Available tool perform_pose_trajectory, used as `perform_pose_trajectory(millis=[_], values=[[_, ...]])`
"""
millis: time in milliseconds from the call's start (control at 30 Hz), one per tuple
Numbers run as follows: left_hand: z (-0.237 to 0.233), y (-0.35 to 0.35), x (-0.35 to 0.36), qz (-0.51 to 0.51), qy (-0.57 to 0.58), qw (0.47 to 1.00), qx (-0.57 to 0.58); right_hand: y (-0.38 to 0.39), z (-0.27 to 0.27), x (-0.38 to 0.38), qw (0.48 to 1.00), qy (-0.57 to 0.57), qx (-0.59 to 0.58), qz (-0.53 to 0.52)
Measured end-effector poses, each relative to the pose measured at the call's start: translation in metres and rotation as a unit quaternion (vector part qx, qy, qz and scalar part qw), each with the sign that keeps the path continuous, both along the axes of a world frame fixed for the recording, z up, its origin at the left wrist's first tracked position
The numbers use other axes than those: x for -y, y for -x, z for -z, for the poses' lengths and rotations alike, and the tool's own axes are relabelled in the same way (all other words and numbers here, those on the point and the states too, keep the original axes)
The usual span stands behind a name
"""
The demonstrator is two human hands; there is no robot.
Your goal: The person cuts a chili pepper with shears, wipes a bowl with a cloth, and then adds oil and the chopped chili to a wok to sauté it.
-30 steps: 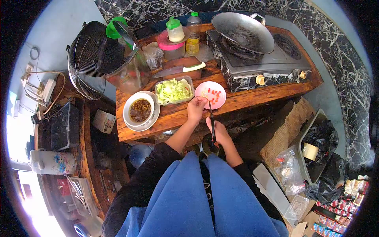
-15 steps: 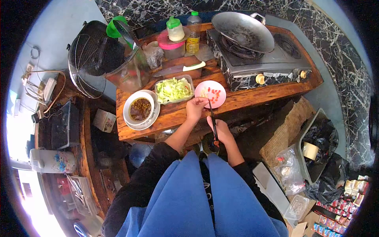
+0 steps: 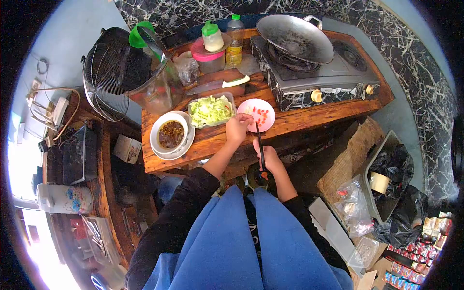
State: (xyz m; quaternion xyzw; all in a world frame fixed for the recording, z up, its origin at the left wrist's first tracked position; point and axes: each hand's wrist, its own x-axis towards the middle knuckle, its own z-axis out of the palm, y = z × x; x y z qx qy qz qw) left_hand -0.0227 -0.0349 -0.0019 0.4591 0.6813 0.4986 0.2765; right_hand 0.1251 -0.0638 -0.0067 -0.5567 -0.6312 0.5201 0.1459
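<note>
Pinching fingertips of your left hand (image 3: 237, 128) over round pink plastic plate (image 3: 260, 102), anything held too small to tell. Plate lies ahead of both hands, left nearer. Right hand (image 3: 267, 157) grips slim black tool (image 3: 261, 148), long axis forward, tip over near side.

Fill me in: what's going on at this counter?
Someone is working over a pink plate of small red pieces. The right hand grips a long dark tool, maybe scissors, its tip over the plate; the left hand has its fingertips at the plate's edge, any item in them too small to make out. Shredded greens and a bowl of brown sauce sit alongside. The knife lies unheld; the wok is on the stove.
</note>
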Motion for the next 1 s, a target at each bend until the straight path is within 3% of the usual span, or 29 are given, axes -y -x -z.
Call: perform_pose_trajectory(millis=[67, 100, 233, 300, 333, 367, 400, 433, 467, 500, 533, 567, 633, 833, 900, 933, 967, 1000], values=[[-0.001, 0.001, -0.002, 0.002, -0.014, 0.999, 0.05, 0.001, -0.013, 0.006, 0.986, 0.133, -0.092, 0.047], [-0.002, 0.003, -0.002, 0.003, -0.028, 0.995, 0.099, -0.001, -0.012, 0.007, 0.986, 0.133, -0.092, 0.048], [0.004, 0.011, 0.002, 0.004, -0.015, 0.995, 0.103, -0.005, -0.018, 0.007, 0.98, 0.155, -0.109, 0.062], [0.012, 0.012, 0.003, -0.021, -0.112, 0.993, -0.012, -0.005, -0.005, 0.005, 0.973, 0.183, -0.117, 0.074], [0.011, 0.01, 0.007, -0.021, -0.113, 0.993, -0.011, -0.003, 0.025, 0.001, 0.989, 0.067, -0.113, 0.074], [0.008, 0.004, 0.016, -0.031, -0.125, 0.988, 0.081, -0.003, 0.041, 0.0, 0.99, -0.05, -0.106, 0.073], [0.005, -0.001, 0.027, -0.04, -0.135, 0.975, 0.173, -0.001, 0.035, 0.006, 0.981, -0.143, -0.088, 0.095], [0.004, -0.003, 0.042, -0.03, -0.102, 0.98, 0.167, 0.0, 0.019, 0.014, 0.981, -0.144, -0.088, 0.095], [0.001, -0.006, 0.059, -0.021, -0.069, 0.984, 0.161, 0.001, -0.004, 0.022, 0.972, -0.214, -0.046, 0.086], [-0.005, -0.011, 0.074, 0.024, -0.024, 0.964, 0.265, 0.003, -0.023, 0.029, 0.956, -0.282, -0.004, 0.077], [-0.013, -0.016, 0.088, 0.068, 0.021, 0.928, 0.366, 0.006, -0.034, 0.035, 0.976, -0.205, 0.013, 0.069], [-0.023, -0.019, 0.102, 0.06, 0.149, 0.913, 0.375, 0.01, -0.032, 0.04, 0.976, -0.205, 0.014, 0.069], [-0.005, -0.022, 0.117, 0.101, 0.106, 0.915, 0.377, 0.019, -0.027, 0.052, 0.968, -0.242, 0.059, 0.027], [0.026, 0.009, 0.116, 0.08, 0.054, 0.908, 0.408, 0.047, -0.018, 0.067, 0.974, -0.204, 0.098, -0.031], [0.021, 0.021, 0.111, 0.052, 0.136, 0.936, 0.32, 0.054, -0.022, 0.061, 0.973, -0.196, 0.113, -0.032], [0.017, 0.029, 0.107, 0.046, 0.073, 0.996, 0.035, 0.057, -0.026, 0.056, 0.967, -0.216, 0.125, -0.048], [0.013, 0.033, 0.105, -0.022, 0.069, 0.995, -0.07, 0.061, -0.03, 0.051, 0.96, -0.236, 0.137, -0.063], [-0.024, 0.033, 0.102, -0.09, 0.065, 0.978, -0.176, 0.066, -0.035, 0.047, 0.963, -0.216, 0.151, -0.047]])
